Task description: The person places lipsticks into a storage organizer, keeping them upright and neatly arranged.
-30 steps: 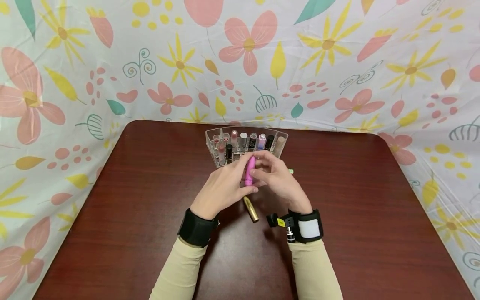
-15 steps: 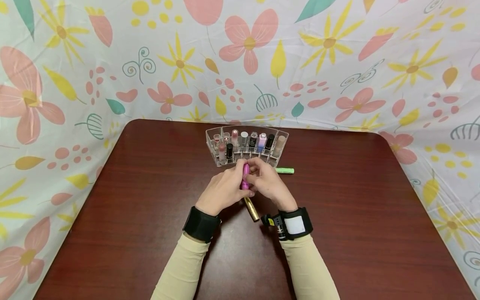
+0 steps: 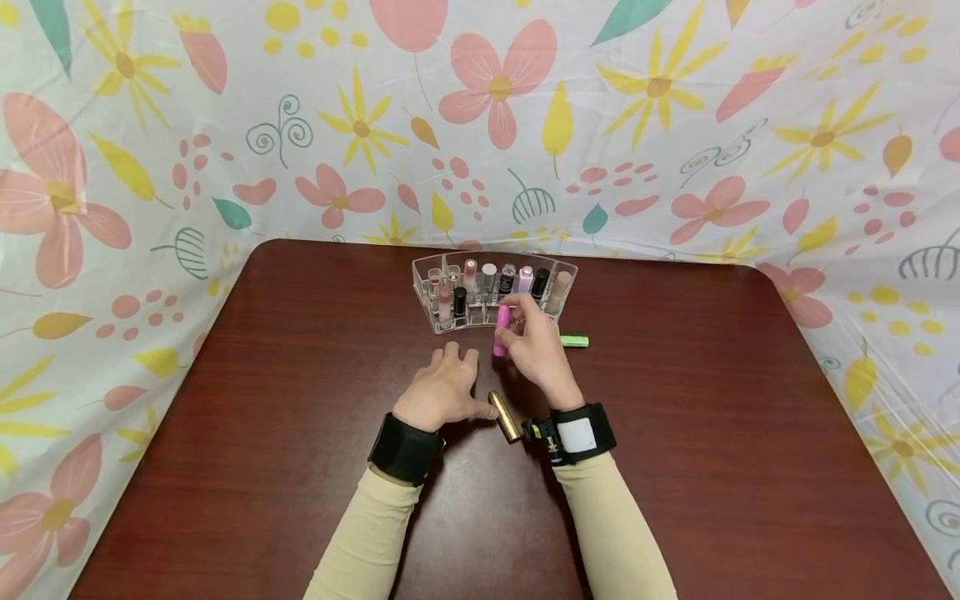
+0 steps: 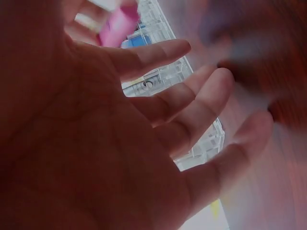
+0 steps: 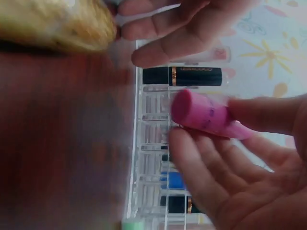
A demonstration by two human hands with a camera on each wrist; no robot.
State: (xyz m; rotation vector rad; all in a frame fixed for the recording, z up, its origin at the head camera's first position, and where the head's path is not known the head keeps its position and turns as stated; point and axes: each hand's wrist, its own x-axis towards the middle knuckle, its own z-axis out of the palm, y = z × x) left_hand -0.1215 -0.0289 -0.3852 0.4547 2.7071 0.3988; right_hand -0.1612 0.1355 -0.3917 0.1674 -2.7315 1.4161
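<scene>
My right hand (image 3: 525, 340) pinches a pink lipstick tube (image 3: 501, 331) between thumb and fingers, just in front of a clear acrylic organiser (image 3: 444, 326) that holds several lipsticks. In the right wrist view the pink tube (image 5: 206, 116) sits close to the organiser's empty cells (image 5: 149, 139), beside a black lipstick (image 5: 182, 76). My left hand (image 3: 442, 387) rests flat on the table with its fingers spread and holds nothing; its palm (image 4: 81, 158) fills the left wrist view. A gold tube (image 3: 504, 415) lies on the table between my two wrists.
A green tube (image 3: 573, 341) lies on the dark wooden table (image 3: 712, 433) to the right of the organiser. A flowered cloth (image 3: 675, 125) hangs behind and around the table.
My left hand let go of the pink tube and dropped flat onto the table. My right hand carried the tube forward, toward the organiser.
</scene>
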